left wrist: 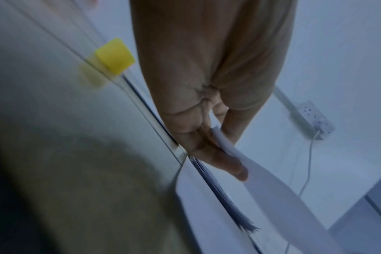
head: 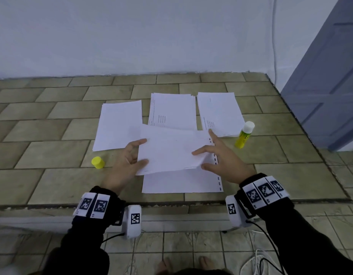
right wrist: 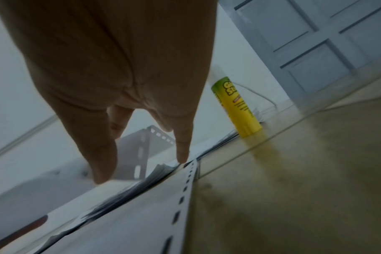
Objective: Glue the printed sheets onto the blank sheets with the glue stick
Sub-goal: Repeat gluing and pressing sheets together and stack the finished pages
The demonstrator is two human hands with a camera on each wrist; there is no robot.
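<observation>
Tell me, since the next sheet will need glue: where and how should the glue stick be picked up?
Grip the glue stick round its yellow barrel, below the white tip, coming from the right. It stands upright and uncapped, with a paper stack close on its left.

Tiled floor [head: 52,151], olive-brown, laid in offset rows. White wall [head: 132,32] behind. Grey-blue panelled door [head: 330,76] at right. White cable [head: 274,36] hangs down the wall. Power strip [left wrist: 311,115] on the wall, cable plugged in. White and black cords [head: 259,261] on the near floor.
</observation>
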